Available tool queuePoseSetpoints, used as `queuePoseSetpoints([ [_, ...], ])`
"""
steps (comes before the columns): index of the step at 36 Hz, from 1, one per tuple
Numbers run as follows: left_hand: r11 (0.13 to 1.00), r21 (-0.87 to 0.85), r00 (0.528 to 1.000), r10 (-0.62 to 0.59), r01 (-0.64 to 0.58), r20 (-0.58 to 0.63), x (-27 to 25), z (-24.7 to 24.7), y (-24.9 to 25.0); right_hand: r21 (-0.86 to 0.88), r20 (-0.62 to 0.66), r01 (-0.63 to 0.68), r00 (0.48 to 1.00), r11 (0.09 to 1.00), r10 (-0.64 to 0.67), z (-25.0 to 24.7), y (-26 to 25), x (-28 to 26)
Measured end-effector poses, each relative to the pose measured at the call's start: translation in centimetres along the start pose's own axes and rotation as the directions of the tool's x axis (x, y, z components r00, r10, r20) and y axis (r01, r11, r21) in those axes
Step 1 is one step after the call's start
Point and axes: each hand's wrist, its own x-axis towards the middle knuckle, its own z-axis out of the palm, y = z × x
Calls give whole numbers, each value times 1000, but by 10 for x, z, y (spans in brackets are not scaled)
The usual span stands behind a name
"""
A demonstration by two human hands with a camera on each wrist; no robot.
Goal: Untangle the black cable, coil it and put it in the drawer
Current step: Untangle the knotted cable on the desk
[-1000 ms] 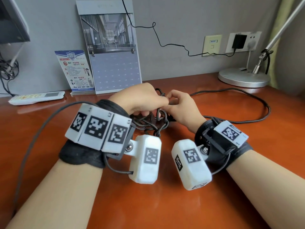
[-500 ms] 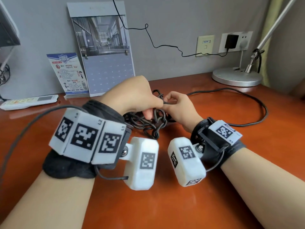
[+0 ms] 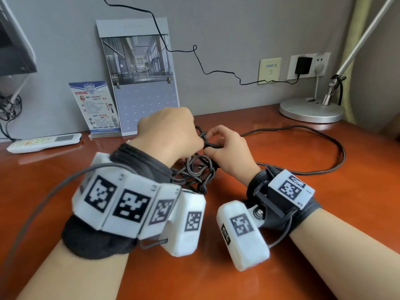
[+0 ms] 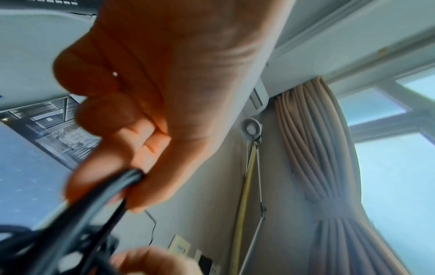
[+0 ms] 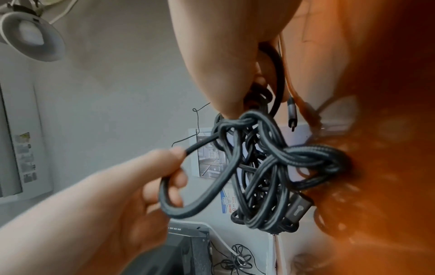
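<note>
At the centre of the head view the black cable [image 3: 195, 172] sits knotted on the table [image 3: 281, 213]. The left hand [image 3: 168, 135] grips strands; the right hand [image 3: 227, 152] pinches a loop. Best to ease that loop loose gently rather than tugging knots tighter.

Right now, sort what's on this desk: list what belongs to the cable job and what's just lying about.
Job: black cable, gripped by left hand and pinched by right hand.

Lying about: remote control, calendar, leaflet stand, lamp base, wall charger.
</note>
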Motion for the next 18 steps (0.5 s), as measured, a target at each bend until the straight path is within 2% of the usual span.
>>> queuePoseSetpoints([
  [4,999,-39,995,-31,35,93,-8,-17,-10,-56,-47,-99,994,994,97,-7,8,5],
  [8,996,-54,992,-64,70,104,-14,-30,-14,-60,-145,-202,971,978,192,-21,18,8],
  [10,996,-59,998,-66,67,22,-12,-30,-16,-56,-193,-209,962,976,195,-26,20,9],
  [13,991,-130,984,-43,20,-174,-8,-25,-11,-118,-229,-159,965,980,128,-27,18,8],
  [16,980,-167,940,49,-111,-338,-6,-15,2,-184,-231,-108,971,977,64,-21,10,7],
  [18,977,-107,923,137,-186,-359,-1,-6,6,-222,-225,-77,974,972,26,-16,4,5],
])
